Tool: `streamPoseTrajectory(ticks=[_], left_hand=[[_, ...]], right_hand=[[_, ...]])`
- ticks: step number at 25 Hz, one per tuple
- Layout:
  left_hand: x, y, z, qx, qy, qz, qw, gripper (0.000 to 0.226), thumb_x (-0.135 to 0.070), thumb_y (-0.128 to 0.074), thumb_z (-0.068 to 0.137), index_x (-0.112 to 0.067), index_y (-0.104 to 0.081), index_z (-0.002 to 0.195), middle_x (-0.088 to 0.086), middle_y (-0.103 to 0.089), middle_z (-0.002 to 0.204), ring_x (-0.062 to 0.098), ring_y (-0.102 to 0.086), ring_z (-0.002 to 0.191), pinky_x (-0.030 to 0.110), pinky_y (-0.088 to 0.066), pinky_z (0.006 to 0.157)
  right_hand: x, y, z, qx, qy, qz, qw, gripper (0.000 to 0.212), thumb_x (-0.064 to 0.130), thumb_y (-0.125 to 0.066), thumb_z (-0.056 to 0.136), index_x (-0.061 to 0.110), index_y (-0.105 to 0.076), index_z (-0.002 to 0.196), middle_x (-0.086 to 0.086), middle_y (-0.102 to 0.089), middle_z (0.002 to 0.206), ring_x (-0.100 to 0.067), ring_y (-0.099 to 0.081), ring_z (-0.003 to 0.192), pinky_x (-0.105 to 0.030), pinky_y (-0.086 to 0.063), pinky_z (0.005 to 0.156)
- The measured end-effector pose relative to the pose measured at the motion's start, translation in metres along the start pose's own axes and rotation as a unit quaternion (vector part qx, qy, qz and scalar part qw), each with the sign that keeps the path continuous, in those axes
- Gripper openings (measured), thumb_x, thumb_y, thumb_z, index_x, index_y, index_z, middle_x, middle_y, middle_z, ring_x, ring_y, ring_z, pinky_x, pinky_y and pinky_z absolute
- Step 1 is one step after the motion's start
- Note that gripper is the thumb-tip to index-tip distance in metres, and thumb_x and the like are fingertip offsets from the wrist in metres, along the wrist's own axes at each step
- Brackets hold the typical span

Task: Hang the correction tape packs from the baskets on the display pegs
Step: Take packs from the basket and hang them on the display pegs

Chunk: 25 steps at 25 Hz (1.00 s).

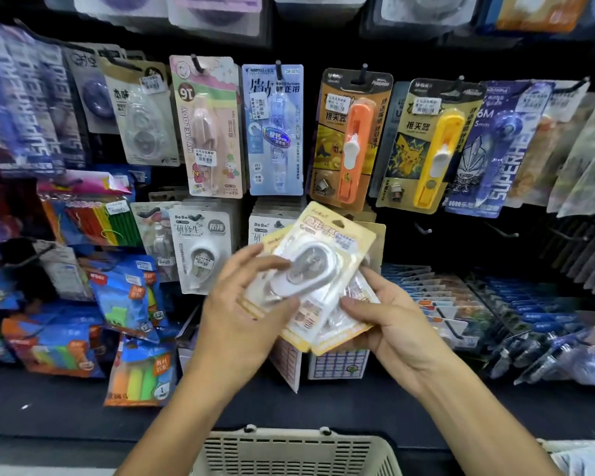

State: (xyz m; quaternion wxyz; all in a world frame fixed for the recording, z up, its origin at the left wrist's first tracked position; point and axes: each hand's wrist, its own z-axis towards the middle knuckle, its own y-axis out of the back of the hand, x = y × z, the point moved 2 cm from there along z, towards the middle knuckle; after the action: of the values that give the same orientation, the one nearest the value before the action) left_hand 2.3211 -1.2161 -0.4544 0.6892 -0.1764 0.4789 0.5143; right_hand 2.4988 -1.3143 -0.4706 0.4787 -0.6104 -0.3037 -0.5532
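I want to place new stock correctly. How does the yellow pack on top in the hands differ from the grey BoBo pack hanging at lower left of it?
The yellow pack has a pale yellow card; the grey BoBo pack has a grey-white one. The yellow pack is tilted, held by the left hand and right hand with other packs beneath; the BoBo pack hangs upright on the display. Both hold a rounded white correction tape under a clear blister.

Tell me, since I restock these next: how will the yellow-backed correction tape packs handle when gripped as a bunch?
The correction tape packs look light: thin card, clear blister. The glossy blisters probably slide over each other; they already sit fanned between the left hand and right hand. The card edges likely bend, while the blister stays stiff.
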Motion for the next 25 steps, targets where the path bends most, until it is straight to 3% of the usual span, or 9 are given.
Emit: streamPoseTrajectory(ticks=[2, 5, 8, 11, 14, 17, 21, 22, 25], left_hand=[[0.012, 0.000, 0.003, -0.096, 0.094, -0.097, 0.986, 0.050, -0.002, -0.082, 0.079, -0.036, -0.065, 0.111, -0.004, -0.070, 0.123, 0.014, -0.069, 0.110, 0.040, -0.058, 0.092], [0.024, 0.008, 0.008, -0.196, 0.181, -0.231, 0.936, 0.053, 0.007, -0.074, 0.084, -0.037, -0.059, 0.110, -0.001, -0.074, 0.118, 0.018, -0.075, 0.095, 0.030, -0.060, 0.063], [0.027, 0.007, 0.009, -0.205, 0.180, -0.241, 0.932, 0.057, 0.006, -0.073, 0.085, -0.043, -0.059, 0.112, -0.001, -0.070, 0.127, 0.019, -0.074, 0.102, 0.027, -0.059, 0.067], [0.027, -0.001, 0.007, -0.176, 0.160, -0.212, 0.948, 0.059, 0.004, -0.075, 0.084, -0.045, -0.062, 0.114, -0.010, -0.070, 0.123, 0.009, -0.073, 0.100, 0.019, -0.058, 0.067], [0.030, -0.008, 0.002, -0.172, 0.157, -0.159, 0.959, 0.058, 0.000, -0.074, 0.077, -0.050, -0.063, 0.105, -0.014, -0.067, 0.124, 0.014, -0.069, 0.106, 0.038, -0.060, 0.081], [0.027, -0.015, -0.006, -0.170, 0.181, -0.115, 0.962, 0.049, -0.019, -0.068, 0.062, -0.049, -0.062, 0.100, -0.036, -0.064, 0.108, 0.014, -0.069, 0.098, 0.054, -0.060, 0.079], [0.025, -0.024, -0.013, -0.160, 0.198, -0.117, 0.960, 0.050, -0.030, -0.067, 0.055, -0.050, -0.061, 0.101, -0.019, -0.066, 0.111, 0.029, -0.071, 0.100, 0.061, -0.058, 0.081], [0.023, -0.023, -0.014, -0.164, 0.196, -0.113, 0.960, 0.050, -0.032, -0.067, 0.055, -0.051, -0.061, 0.101, -0.023, -0.065, 0.110, 0.029, -0.070, 0.100, 0.060, -0.059, 0.081], [0.021, -0.019, -0.012, -0.179, 0.179, -0.097, 0.963, 0.047, -0.029, -0.069, 0.061, -0.050, -0.061, 0.103, -0.041, -0.059, 0.105, 0.024, -0.065, 0.108, 0.059, -0.057, 0.086]], right_hand=[[-0.003, 0.003, 0.002, -0.084, 0.012, 0.017, 0.996, 0.031, 0.000, -0.060, 0.094, 0.017, -0.069, 0.118, -0.010, -0.078, 0.103, -0.025, -0.075, 0.079, -0.037, -0.061, 0.055], [-0.005, 0.013, 0.000, -0.196, 0.017, 0.036, 0.980, 0.025, -0.001, -0.057, 0.095, 0.015, -0.069, 0.110, -0.007, -0.079, 0.094, -0.023, -0.075, 0.070, -0.031, -0.057, 0.048], [-0.012, 0.018, -0.006, -0.269, 0.016, -0.006, 0.963, 0.023, 0.002, -0.056, 0.090, 0.016, -0.065, 0.105, -0.007, -0.071, 0.070, -0.018, -0.055, 0.040, -0.024, -0.037, 0.033], [-0.017, 0.019, -0.010, -0.303, 0.037, -0.013, 0.952, 0.023, 0.004, -0.057, 0.090, 0.025, -0.064, 0.096, -0.004, -0.066, 0.063, -0.011, -0.037, 0.033, -0.018, -0.025, 0.034], [-0.015, 0.020, -0.012, -0.305, 0.043, -0.003, 0.951, 0.025, 0.003, -0.056, 0.093, 0.024, -0.061, 0.105, 0.000, -0.063, 0.059, -0.010, -0.032, 0.032, -0.020, -0.024, 0.034], [-0.010, 0.020, -0.013, -0.315, 0.047, 0.008, 0.948, 0.039, -0.001, -0.056, 0.092, 0.033, -0.057, 0.110, 0.003, -0.066, 0.071, -0.007, -0.037, 0.033, -0.020, -0.026, 0.032], [-0.002, 0.021, -0.013, -0.325, 0.070, -0.006, 0.943, 0.036, -0.005, -0.056, 0.092, 0.029, -0.056, 0.105, -0.004, -0.073, 0.097, -0.008, -0.042, 0.035, -0.022, -0.028, 0.033], [-0.002, 0.021, -0.013, -0.331, 0.071, -0.018, 0.941, 0.035, -0.005, -0.056, 0.092, 0.028, -0.057, 0.104, -0.004, -0.073, 0.105, -0.008, -0.044, 0.037, -0.022, -0.030, 0.034], [-0.007, 0.021, -0.011, -0.306, 0.024, -0.058, 0.950, 0.047, -0.005, -0.057, 0.093, 0.036, -0.055, 0.117, 0.008, -0.061, 0.123, -0.013, -0.065, 0.061, -0.032, -0.054, 0.047]])
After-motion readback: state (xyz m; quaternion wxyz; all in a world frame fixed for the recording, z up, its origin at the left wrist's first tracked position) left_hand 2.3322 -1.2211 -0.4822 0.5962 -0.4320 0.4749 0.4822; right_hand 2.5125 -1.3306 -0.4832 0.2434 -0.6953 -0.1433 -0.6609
